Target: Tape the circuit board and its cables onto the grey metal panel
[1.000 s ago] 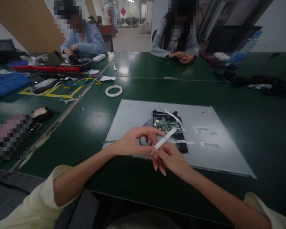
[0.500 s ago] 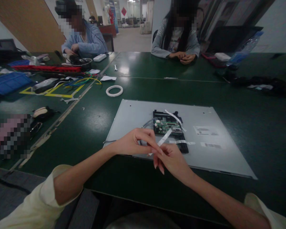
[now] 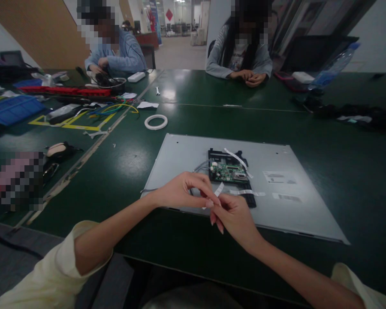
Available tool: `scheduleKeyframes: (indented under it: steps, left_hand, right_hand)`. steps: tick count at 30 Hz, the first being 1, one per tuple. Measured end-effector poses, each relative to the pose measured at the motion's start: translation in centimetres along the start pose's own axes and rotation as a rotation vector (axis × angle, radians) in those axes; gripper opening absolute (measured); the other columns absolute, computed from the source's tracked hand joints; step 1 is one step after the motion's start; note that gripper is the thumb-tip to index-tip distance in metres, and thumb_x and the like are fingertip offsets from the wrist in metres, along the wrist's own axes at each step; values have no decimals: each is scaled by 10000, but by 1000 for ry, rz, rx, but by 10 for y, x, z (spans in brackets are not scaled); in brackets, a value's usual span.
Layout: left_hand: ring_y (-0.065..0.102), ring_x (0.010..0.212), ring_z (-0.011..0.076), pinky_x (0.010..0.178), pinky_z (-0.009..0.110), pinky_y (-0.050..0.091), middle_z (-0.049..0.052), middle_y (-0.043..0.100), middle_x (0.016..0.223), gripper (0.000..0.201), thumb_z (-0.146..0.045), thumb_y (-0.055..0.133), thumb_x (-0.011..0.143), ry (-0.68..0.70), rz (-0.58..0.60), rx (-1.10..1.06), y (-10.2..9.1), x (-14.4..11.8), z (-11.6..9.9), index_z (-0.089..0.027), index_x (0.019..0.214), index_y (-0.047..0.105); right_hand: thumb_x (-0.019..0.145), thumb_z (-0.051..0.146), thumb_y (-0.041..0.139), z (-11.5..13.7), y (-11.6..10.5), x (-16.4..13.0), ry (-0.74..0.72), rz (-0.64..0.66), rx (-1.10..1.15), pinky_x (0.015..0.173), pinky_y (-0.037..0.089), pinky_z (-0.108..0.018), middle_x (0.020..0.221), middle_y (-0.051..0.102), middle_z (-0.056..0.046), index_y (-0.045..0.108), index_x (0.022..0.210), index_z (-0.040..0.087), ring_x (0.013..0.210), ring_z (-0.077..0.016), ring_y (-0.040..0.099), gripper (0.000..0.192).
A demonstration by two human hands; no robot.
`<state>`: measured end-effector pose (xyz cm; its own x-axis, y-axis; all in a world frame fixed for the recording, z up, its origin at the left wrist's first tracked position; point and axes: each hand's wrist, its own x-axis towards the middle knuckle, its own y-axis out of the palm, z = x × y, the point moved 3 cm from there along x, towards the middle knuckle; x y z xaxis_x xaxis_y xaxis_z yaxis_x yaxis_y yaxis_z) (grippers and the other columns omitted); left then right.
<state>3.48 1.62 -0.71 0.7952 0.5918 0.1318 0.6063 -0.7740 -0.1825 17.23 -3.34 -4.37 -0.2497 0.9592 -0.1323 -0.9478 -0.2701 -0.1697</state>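
Together, both hands [image 3: 209, 201] on strip [image 3: 218, 189]

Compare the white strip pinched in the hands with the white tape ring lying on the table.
The white strip is short and flat; the tape ring is a closed circle. The strip is held above the grey panel between left hand and right hand; the ring lies untouched on the green table. Both are white.

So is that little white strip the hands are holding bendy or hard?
Probably bendy: the white strip is thin and flat, pinched between the left hand and the right hand. It looks very light, since fingertips alone hold it. It would likely flop or crease if pushed.
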Motion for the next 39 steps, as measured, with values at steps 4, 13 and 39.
scheduleKeyframes:
  steps: [4,13,39]
  left_hand:
    - [551,788,118,739,263,434,21,579,845,465,-222,653,735,-53,10,-196,2,1,2,-197,1178,513]
    - [499,681,94,616,212,394,9,515,767,315,-418,514,821,-137,-92,-232,6,3,-1,-125,934,516]
    - [520,724,87,661,228,448,23,507,836,89,-212,636,740,28,-203,-66,4,3,3,-132,774,655]
  right_hand:
    - [790,392,518,-1,-1,2,8,12,39,298,257,-161,424,515,25,495,542,162,285,-45,391,338]
    - [750,424,566,4,0,2,29,-13,92,301,245,-153,431,497,46,537,636,152,290,-37,366,297]
    - [799,506,492,-4,2,5,84,39,126,323,255,-152,451,483,49,521,659,156,322,-35,382,378]
